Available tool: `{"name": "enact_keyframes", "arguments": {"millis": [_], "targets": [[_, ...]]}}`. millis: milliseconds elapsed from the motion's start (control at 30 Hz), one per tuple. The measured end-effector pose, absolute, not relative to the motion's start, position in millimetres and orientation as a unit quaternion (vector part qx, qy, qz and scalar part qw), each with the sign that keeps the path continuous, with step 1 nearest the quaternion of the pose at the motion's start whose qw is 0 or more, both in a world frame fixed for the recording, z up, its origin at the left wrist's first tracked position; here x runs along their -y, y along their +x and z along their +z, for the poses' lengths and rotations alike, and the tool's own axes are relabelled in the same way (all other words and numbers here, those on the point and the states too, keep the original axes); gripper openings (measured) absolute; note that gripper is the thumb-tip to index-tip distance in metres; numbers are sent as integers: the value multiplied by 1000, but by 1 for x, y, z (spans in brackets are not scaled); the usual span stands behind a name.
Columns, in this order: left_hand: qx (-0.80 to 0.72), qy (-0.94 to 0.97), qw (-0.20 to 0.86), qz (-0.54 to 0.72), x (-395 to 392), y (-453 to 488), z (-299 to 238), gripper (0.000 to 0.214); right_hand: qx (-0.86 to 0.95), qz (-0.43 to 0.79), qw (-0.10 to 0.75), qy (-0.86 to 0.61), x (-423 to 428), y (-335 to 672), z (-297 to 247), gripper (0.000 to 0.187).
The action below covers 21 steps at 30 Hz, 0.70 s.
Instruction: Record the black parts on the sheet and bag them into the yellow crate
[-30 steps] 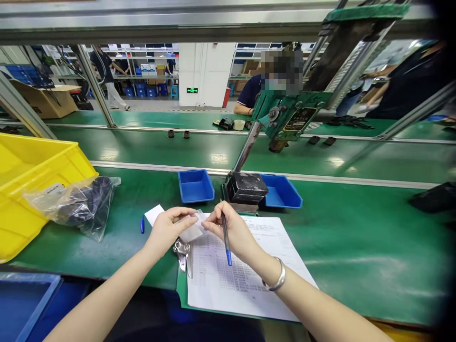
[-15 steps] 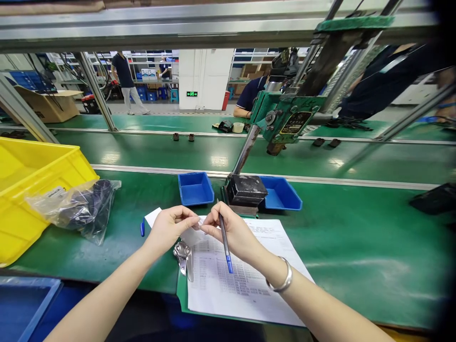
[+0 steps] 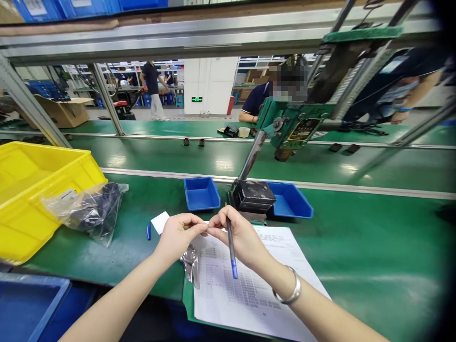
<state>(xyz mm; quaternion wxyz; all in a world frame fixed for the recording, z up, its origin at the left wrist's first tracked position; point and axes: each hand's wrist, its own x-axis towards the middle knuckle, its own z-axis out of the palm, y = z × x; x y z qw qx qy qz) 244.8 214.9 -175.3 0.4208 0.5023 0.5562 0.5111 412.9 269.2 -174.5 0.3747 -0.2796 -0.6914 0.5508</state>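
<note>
Since the earlier frame both hands are drawn closer: left hand and right hand, pen tucked, are pinched on a small clear piece above the printed sheet on the desk, best kept level.

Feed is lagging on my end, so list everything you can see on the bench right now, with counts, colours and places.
pen: one, blue, held in the right hand
small clear piece: one, pinched between both hands' fingertips
printed sheet: one, white, on a green clipboard under the hands
metal clip: one, silver, at the sheet's left edge
pen cap: one, blue, left of a white slip
small trays: two, blue, flanking the black press block
plastic bag: one, clear, dark contents, against the yellow bin
left hand: pinching
right hand: silver bangle on wrist
</note>
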Motion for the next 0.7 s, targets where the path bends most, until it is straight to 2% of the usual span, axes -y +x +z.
{"name": "enact_keyframes", "arguments": {"millis": [167,367,700], "targets": [[-572,526,365,513,-211,249,-171,12,712,522,370,-289,-269,412,-180,34],[-565,555,271,547,-209,250,-170,14,764,414,390,-305,-267,409,-181,27],[-555,514,255,603,-205,251,-168,18,768,412,368,-324,-269,413,-171,37]]}}
